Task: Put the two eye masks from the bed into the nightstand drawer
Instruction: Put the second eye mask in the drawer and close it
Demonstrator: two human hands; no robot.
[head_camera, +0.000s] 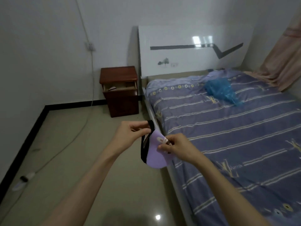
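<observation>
A purple eye mask point(156, 156) with a rabbit print and a black strap hangs in the air beside the bed's left edge. My left hand point(130, 132) pinches its upper end and the strap. My right hand point(176, 148) grips its printed face. The dark red nightstand point(119, 91) stands in the corner left of the headboard, its top drawer point(118, 88) pulled open. Inside the drawer lies a pale item point(112, 88) that looks like another eye mask. The bed point(228, 128) has a purple striped sheet.
A crumpled blue plastic bag point(221, 90) lies near the head of the bed. A white cable point(65, 144) runs from a wall socket across the floor to a small device point(24, 179) at the left. A pink curtain point(280, 62) hangs at the right.
</observation>
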